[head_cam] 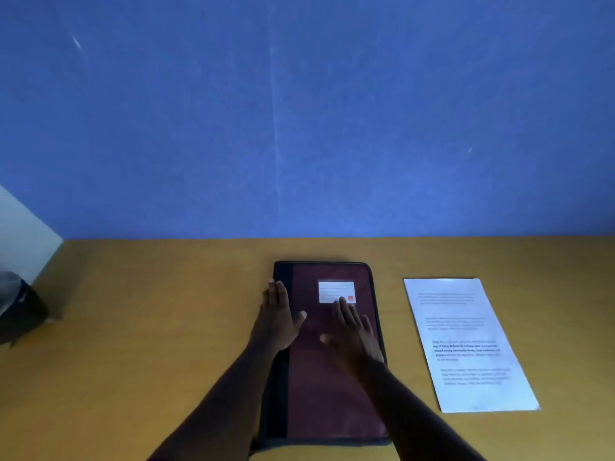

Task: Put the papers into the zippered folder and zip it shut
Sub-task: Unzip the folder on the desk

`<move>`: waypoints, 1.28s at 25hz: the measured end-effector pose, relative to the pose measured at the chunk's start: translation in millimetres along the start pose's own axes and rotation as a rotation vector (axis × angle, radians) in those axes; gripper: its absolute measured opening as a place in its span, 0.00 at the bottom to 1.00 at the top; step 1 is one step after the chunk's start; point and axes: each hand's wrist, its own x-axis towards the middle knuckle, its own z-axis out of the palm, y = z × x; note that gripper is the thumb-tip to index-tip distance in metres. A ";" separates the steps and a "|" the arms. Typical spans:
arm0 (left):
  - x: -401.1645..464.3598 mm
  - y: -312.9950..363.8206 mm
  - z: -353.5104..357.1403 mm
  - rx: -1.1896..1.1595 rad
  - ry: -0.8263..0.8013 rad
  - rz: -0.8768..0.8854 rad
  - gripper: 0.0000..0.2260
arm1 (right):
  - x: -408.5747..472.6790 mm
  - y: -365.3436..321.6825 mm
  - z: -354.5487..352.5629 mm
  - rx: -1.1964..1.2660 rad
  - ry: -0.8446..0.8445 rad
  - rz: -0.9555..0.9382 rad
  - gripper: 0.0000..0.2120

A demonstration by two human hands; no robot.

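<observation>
Neither of our hands has hold of anything yet. The left hand [278, 319] lies flat, fingers together and stretched out, on the folder's left side, right over the dark spine strip. The right hand [352, 334] is spread open, palm down, over the middle of the cover, fingertips reaching the lower edge of the white label [336, 291] (it's a bit blurred, so we can't tell if it's pressing down or just hovering).

The zippered folder [329, 394] sits closed and flat on the wooden desk [149, 327], long side running away from us. The papers [466, 341] lie face up to the right of the folder, well apart from it, slightly skewed. Far off to the folder's left there's a dark object [20, 311] at the desk edge, can't make out what it is.

Handling-wise, our guess: the folder looks like fabric over stiff board, so it should stay flat and not flop, and it probably won't slide if one palm pins it. The zip seems to run around the dark edging; we can't spot the pull from here, so we'd hunt for it along the right edge or the corners and pinch it there while the other hand holds the cover. The papers are thin, light and floppy, hard to pick off a flat desk, so sliding them to the desk edge or lifting a corner is likely the way.
</observation>
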 end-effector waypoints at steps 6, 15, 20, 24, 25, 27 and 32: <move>20.0 -14.5 -1.9 0.025 -0.023 -0.116 0.45 | 13.9 -1.2 21.2 -0.097 0.047 0.007 0.35; 46.5 -16.8 1.8 -0.048 -0.087 -0.213 0.50 | 33.7 -1.5 31.6 -0.131 0.237 0.057 0.20; 55.5 -16.5 4.2 0.009 -0.090 -0.240 0.53 | 78.1 -10.4 4.1 0.004 0.292 0.070 0.14; 62.9 -15.4 6.5 0.019 -0.103 -0.273 0.54 | 138.1 -34.3 -24.6 0.094 0.247 0.044 0.13; 64.2 -15.5 7.0 0.019 -0.100 -0.277 0.54 | 151.1 -40.6 -29.4 0.084 0.227 0.040 0.12; 66.1 -16.3 7.8 0.024 -0.093 -0.283 0.54 | 173.1 -53.0 -35.1 0.062 0.181 0.032 0.13; 68.2 -16.5 6.8 0.039 -0.079 -0.282 0.54 | 208.8 -83.2 -37.3 0.047 0.041 0.150 0.17</move>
